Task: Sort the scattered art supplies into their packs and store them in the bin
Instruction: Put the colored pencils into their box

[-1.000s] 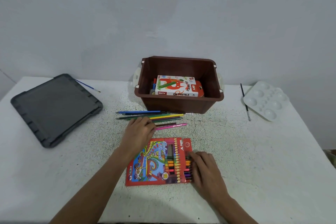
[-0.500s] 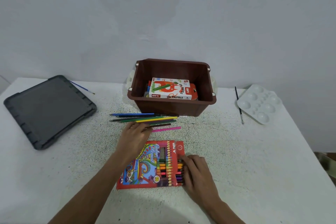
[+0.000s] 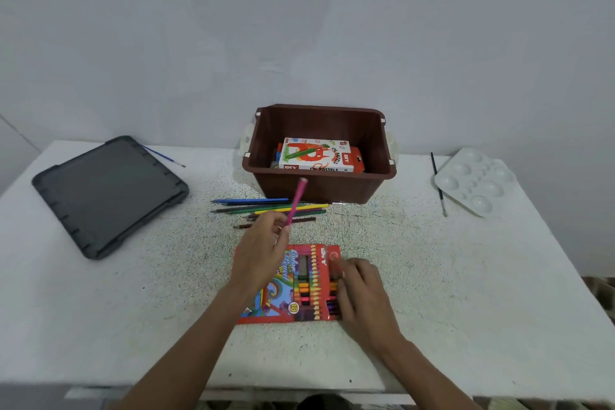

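My left hand (image 3: 263, 253) pinches a pink pencil (image 3: 297, 201) and holds it lifted, its far end pointing up toward the bin. A red colour pencil pack (image 3: 293, 286) lies flat on the table under both hands. My right hand (image 3: 362, 296) rests on the pack's right end, its fingers curled over the edge. Several loose pencils (image 3: 266, 208) lie in a row just in front of the brown bin (image 3: 319, 186). Inside the bin sits an oil pastels box (image 3: 316, 156).
A dark grey lid (image 3: 106, 193) lies at the left with a blue brush (image 3: 163, 156) behind it. On the right are a white paint palette (image 3: 476, 180) and a black brush (image 3: 438, 183). The white table (image 3: 466, 293) ends close to me.
My left hand has picked the pink pencil off the table and raised it. My right hand has shifted slightly on the pack's right end.
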The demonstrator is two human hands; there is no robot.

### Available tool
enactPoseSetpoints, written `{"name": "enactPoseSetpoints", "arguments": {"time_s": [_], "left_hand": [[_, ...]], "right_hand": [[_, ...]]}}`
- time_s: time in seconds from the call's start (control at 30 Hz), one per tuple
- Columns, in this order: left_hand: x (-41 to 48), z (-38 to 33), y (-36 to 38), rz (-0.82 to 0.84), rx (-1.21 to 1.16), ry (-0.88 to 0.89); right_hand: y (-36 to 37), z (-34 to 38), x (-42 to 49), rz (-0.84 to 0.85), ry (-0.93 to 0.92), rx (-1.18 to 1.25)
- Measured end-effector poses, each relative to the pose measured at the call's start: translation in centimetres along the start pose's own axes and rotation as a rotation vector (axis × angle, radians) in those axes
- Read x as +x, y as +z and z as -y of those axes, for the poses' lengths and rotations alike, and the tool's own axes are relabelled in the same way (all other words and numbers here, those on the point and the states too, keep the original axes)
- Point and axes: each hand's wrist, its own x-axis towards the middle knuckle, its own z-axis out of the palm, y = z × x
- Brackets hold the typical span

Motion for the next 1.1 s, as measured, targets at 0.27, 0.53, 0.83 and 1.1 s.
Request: {"name": "enactPoseSetpoints", "arguments": {"time_s": [0.27, 0.53, 0.83, 1.1], "left_hand": [[-3.3, -2.1, -0.7, 0.13, -0.561, -0.235], [-5.3, -1.6, -0.5, 0.248, -0.713, -0.26], [-5.8, -1.5, -2.1, 0.248, -0.733, -0.223], [-4.3, 4.5, -3.6, -0.025, -0.185, -0.198]], "right_hand": [[-0.3, 3.4, 1.8, -0.091, -0.036, 0.077], [0.1, 4.0, 0.5, -0.138, -0.041, -0.005], [-1.7, 2.1, 0.2, -0.082, -0.011, -0.121], [-6.5, -4.4, -0.9, -0.081, 0.162, -0.405]]}}
